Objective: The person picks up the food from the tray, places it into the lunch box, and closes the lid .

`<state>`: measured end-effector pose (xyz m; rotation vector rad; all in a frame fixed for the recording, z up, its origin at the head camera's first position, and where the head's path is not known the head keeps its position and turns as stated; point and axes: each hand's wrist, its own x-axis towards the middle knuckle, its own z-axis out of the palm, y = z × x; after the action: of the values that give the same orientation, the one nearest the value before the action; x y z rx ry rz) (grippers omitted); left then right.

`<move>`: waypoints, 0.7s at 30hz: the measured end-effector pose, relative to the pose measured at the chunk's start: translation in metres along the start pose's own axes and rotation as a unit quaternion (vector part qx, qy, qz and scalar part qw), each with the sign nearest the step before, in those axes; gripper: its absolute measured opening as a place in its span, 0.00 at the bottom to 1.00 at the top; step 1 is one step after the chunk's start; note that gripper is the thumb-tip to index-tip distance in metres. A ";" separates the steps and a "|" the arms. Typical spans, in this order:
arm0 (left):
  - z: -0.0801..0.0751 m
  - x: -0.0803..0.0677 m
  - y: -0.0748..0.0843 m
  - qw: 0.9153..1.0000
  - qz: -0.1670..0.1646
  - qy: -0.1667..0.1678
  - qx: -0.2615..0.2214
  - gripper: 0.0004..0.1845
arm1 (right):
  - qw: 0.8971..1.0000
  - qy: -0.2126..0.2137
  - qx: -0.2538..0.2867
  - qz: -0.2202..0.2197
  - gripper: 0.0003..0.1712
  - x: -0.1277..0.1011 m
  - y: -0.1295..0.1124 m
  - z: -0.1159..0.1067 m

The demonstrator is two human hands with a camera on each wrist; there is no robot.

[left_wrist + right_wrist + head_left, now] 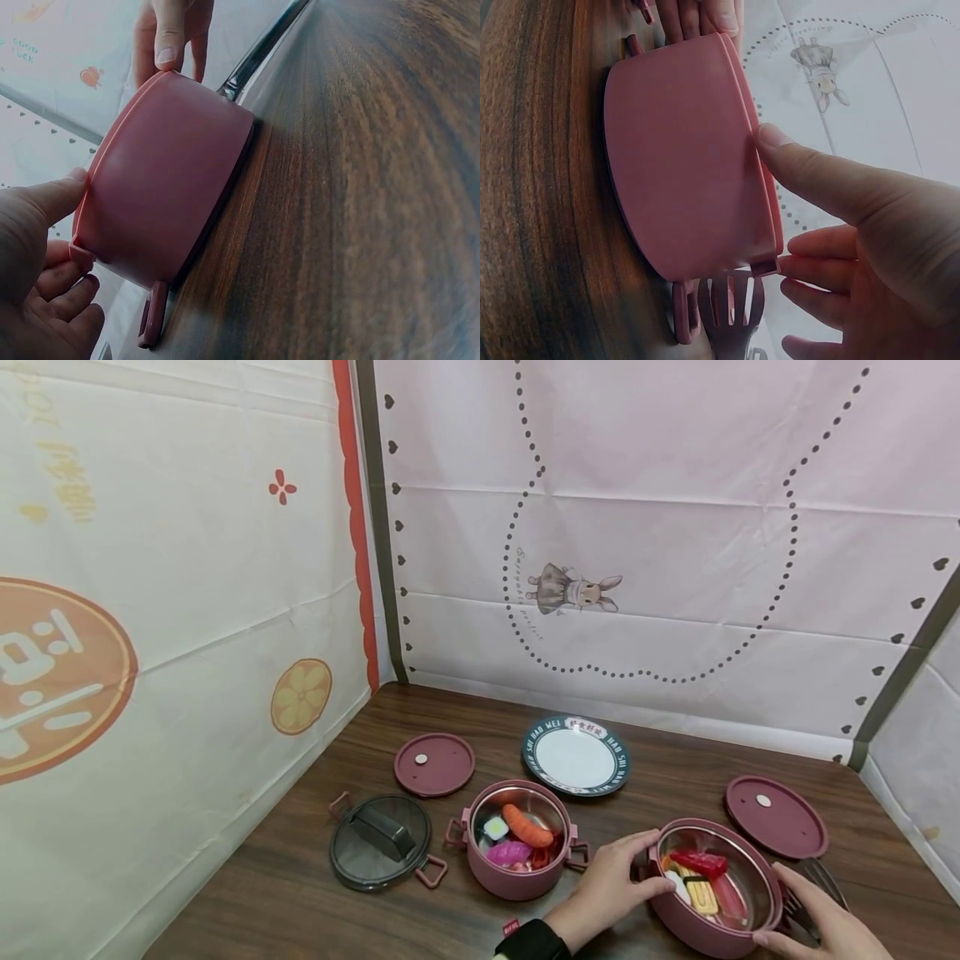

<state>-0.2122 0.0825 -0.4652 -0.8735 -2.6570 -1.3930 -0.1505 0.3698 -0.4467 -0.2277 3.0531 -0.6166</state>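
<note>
A pink pot (693,931) stands on the wooden table at the right, with toy food inside: a red piece (701,862), a yellow striped piece (702,897) and a pale pink strip. My left hand (611,878) holds its left side, thumb on the rim and fingers by the side clip. Opposite it, my right hand (828,922) grips the right side, its thumb also at the rim. In the right wrist view, a dark slotted turner (735,307) lies close beside the pot, past a folded handle (682,311).
Left of my left hand, a second pink pot (517,885) contains a toy sausage (527,827) and other pieces. A dark lid (380,843) with handles lies farther left. Two maroon discs (435,764) (776,817) and a blue-rimmed plate (576,758) are behind. Cloth walls border the table.
</note>
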 end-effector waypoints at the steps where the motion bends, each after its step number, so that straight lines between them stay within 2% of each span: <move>1: 0.000 0.000 0.000 1.000 -0.002 0.000 -0.001 0.32 | 1.000 0.003 0.001 -0.004 0.51 0.000 0.000 0.000; 6: -0.001 0.001 0.000 1.000 -0.012 -0.003 -0.002 0.32 | 1.000 0.006 0.009 -0.010 0.50 0.000 0.001 -0.001; 12: -0.001 0.000 0.001 1.000 -0.016 -0.004 0.001 0.31 | 1.000 -0.013 0.008 0.005 0.52 0.002 -0.002 -0.005; 18: -0.002 0.001 0.002 1.000 -0.025 -0.009 -0.007 0.31 | 0.997 -0.021 -0.033 0.062 0.55 0.008 -0.007 -0.030; 21: -0.002 0.001 0.002 1.000 -0.027 -0.010 -0.008 0.31 | 0.997 0.002 -0.050 0.064 0.54 0.013 -0.003 -0.046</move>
<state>-0.2129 0.0820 -0.4620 -0.8265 -2.7076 -1.4268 -0.1650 0.3834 -0.4027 -0.0310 3.0746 -0.4581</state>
